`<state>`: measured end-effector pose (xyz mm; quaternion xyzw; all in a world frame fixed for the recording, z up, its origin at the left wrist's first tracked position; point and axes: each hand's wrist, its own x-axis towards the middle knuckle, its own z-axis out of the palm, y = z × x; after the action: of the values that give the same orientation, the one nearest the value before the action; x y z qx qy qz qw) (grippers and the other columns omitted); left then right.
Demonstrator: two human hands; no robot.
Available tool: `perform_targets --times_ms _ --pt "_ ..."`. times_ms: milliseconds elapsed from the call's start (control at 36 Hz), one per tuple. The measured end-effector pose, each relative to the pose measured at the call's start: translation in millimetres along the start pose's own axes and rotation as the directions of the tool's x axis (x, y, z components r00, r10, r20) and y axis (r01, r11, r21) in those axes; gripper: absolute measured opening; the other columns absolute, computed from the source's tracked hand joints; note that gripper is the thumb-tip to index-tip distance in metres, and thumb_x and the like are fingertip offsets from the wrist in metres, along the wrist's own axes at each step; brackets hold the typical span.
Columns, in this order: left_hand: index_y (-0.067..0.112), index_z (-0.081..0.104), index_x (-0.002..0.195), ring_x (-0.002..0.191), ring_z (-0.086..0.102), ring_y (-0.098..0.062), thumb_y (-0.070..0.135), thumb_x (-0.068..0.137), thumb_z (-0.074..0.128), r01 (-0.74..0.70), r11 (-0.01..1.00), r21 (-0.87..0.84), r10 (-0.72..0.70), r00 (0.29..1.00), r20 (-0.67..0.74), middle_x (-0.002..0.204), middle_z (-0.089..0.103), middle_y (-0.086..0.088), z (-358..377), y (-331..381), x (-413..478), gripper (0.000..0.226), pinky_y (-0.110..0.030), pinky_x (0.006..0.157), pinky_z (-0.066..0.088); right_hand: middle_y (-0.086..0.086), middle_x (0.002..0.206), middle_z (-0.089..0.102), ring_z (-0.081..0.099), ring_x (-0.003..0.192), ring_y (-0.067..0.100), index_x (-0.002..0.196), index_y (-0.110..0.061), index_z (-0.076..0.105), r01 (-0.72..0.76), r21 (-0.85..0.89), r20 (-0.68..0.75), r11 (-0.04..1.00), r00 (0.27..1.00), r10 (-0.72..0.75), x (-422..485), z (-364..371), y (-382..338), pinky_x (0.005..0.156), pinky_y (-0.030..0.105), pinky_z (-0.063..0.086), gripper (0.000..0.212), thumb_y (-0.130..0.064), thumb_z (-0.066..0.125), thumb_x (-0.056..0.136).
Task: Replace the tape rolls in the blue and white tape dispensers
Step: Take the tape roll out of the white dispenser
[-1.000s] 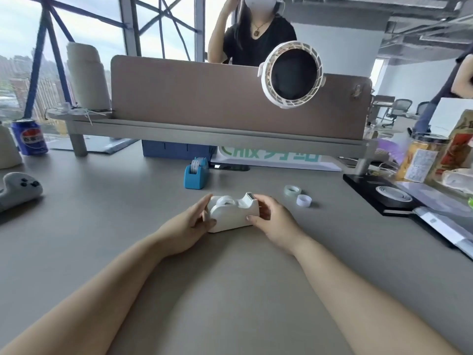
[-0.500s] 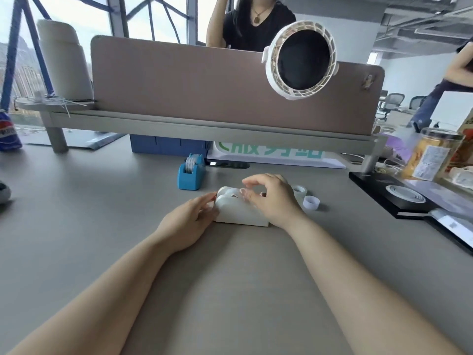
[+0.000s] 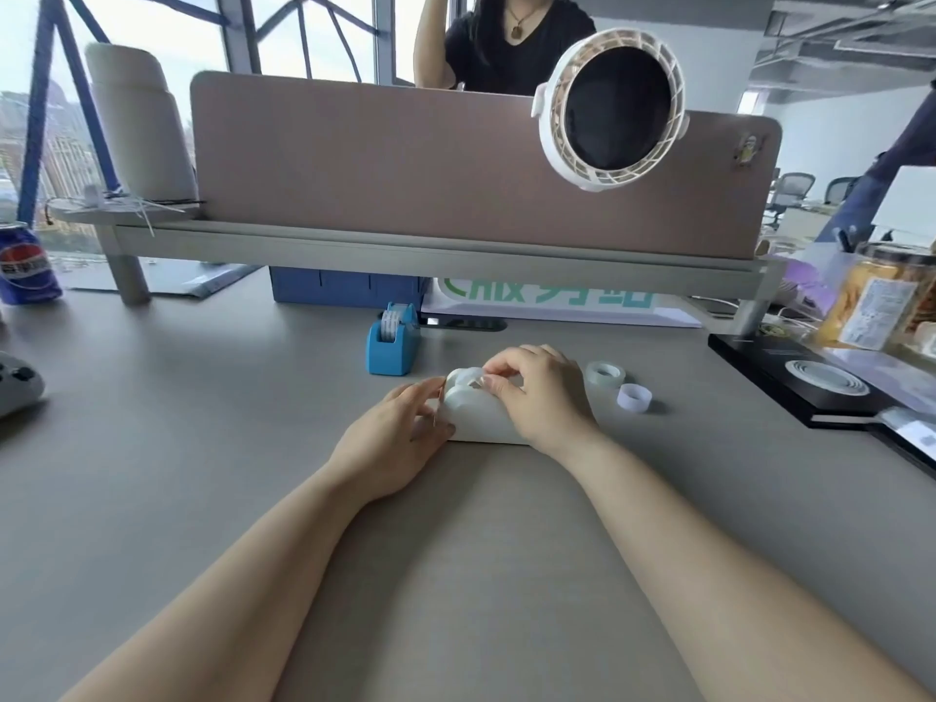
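The white tape dispenser (image 3: 476,418) sits on the grey desk in front of me. My left hand (image 3: 395,438) grips its left end. My right hand (image 3: 542,392) lies over its top, thumb and forefinger pinching the tape roll (image 3: 468,375) seated in it; the dispenser's right half is hidden under that hand. The blue tape dispenser (image 3: 392,342), with a roll in it, stands just behind and to the left. Two loose tape rolls rest to the right: a clear one (image 3: 605,373) and a smaller whitish one (image 3: 634,397).
A desk divider (image 3: 456,159) with a shelf and a clipped white fan (image 3: 610,103) closes the back; a person sits behind it. A soda can (image 3: 25,268) and game controller (image 3: 15,385) lie left. A black tray (image 3: 800,387) and snack jar (image 3: 881,301) stand right.
My right hand moved from the dispenser's right end up over its top and now pinches the roll. My head view came closer and lower; the left hand stayed on the left end.
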<state>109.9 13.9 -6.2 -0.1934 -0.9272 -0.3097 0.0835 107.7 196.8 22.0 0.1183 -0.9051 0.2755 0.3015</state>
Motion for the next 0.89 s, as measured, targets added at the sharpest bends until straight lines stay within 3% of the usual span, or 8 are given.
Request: perform_targets --times_ms 167,278,361,417,500,611,750,889 --pt "0.036 0.041 0.133 0.116 0.053 -0.007 0.046 0.087 0.055 0.036 0.999 -0.029 -0.038 0.997 -0.062 0.132 0.048 0.011 -2 5 -6 0.050 -0.031 0.093 0.046 -0.001 0.092 0.070 0.057 0.091 0.023 0.089 -0.015 0.069 -0.029 0.144 -0.083 0.989 0.996 0.041 -6 -14 4 0.081 0.039 0.045 0.011 -0.024 0.063 0.087" --pt "0.030 0.056 0.121 0.101 0.057 -0.005 0.037 0.086 0.061 -0.037 0.993 -0.110 0.001 0.948 -0.317 0.121 0.056 0.010 -5 21 -16 0.036 -0.031 0.088 0.049 -0.009 0.089 0.066 0.058 0.091 0.010 0.089 -0.019 0.067 -0.120 0.321 0.008 0.939 0.992 0.124 -33 -35 11 0.084 0.020 0.043 0.008 -0.023 0.061 0.089" --pt "0.028 0.062 0.104 0.084 0.061 -0.002 0.026 0.085 0.063 -0.161 0.961 -0.223 0.060 0.914 -0.402 0.101 0.059 0.014 2 46 -25 0.019 -0.023 0.076 0.052 -0.011 0.085 0.067 0.059 0.080 -0.006 0.085 -0.024 0.065 -0.183 0.409 0.051 0.894 0.983 0.178 -60 -52 19 0.076 0.005 0.041 0.007 -0.020 0.062 0.088" --pt "0.027 0.062 0.098 0.080 0.060 0.000 0.019 0.085 0.065 -0.218 0.930 -0.296 0.103 0.928 -0.359 0.096 0.060 0.013 14 66 -31 0.016 -0.012 0.068 0.048 -0.010 0.084 0.068 0.059 0.075 -0.010 0.085 -0.022 0.066 -0.241 0.454 0.077 0.858 0.970 0.231 -75 -62 27 0.072 0.003 0.042 0.007 -0.018 0.062 0.088" --pt "0.023 0.063 0.096 0.076 0.058 0.002 0.019 0.084 0.066 -0.213 0.899 -0.383 0.122 0.961 -0.249 0.097 0.064 0.006 40 89 -35 0.013 -0.006 0.063 0.043 -0.010 0.083 0.069 0.058 0.071 -0.008 0.083 -0.026 0.066 -0.286 0.464 0.085 0.838 0.956 0.279 -90 -76 38 0.070 0.003 0.043 0.009 -0.019 0.063 0.087" --pt "0.018 0.065 0.099 0.075 0.059 0.005 0.023 0.084 0.066 -0.178 0.868 -0.464 0.081 0.972 -0.222 0.099 0.068 0.005 64 108 -27 0.015 -0.006 0.065 0.045 -0.010 0.081 0.068 0.057 0.068 -0.007 0.085 -0.022 0.067 -0.303 0.474 0.046 0.827 0.946 0.321 -98 -91 50 0.068 0.005 0.043 0.006 -0.018 0.063 0.087" --pt "0.015 0.064 0.098 0.071 0.059 0.011 0.022 0.083 0.067 -0.168 0.849 -0.500 0.077 0.977 -0.199 0.086 0.066 0.011 85 135 -17 0.016 -0.003 0.064 0.043 0.001 0.088 0.071 0.060 0.076 0.004 0.093 -0.014 0.069 -0.334 0.474 0.003 0.815 0.926 0.378 -101 -100 64 0.070 0.009 0.044 0.008 -0.017 0.064 0.087" --pt "0.019 0.065 0.095 0.075 0.061 0.006 0.022 0.082 0.069 -0.151 0.830 -0.537 0.053 0.979 -0.195 0.083 0.066 0.010 96 141 -2 0.013 -0.006 0.069 0.045 -0.001 0.086 0.071 0.060 0.078 0.009 0.088 -0.022 0.070 -0.352 0.519 -0.012 0.779 0.908 0.419 -98 -104 70 0.069 0.013 0.045 0.006 -0.020 0.064 0.087"
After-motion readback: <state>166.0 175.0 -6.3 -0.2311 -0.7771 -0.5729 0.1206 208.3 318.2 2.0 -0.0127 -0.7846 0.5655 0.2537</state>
